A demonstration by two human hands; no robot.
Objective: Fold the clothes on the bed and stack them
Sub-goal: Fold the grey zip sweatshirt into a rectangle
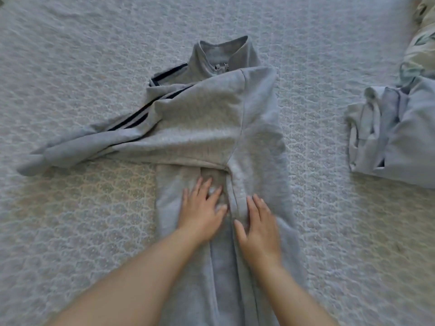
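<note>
A grey zip jacket (pixel 207 118) with dark stripes on its sleeves lies flat on the bed, collar pointing away from me. Its right side is folded over the front, and both sleeves stretch out to the left. My left hand (pixel 202 208) lies flat with spread fingers on the jacket's lower front. My right hand (pixel 259 224) lies flat beside it, fingers straight, on the folded-over panel. Neither hand grips the cloth. The jacket's hem runs out of view at the bottom.
A folded grey garment (pixel 395 132) sits on the bed at the right, with a pale patterned cloth (pixel 421 43) behind it at the edge. The textured bedspread (pixel 82 231) stretches to the left and far side.
</note>
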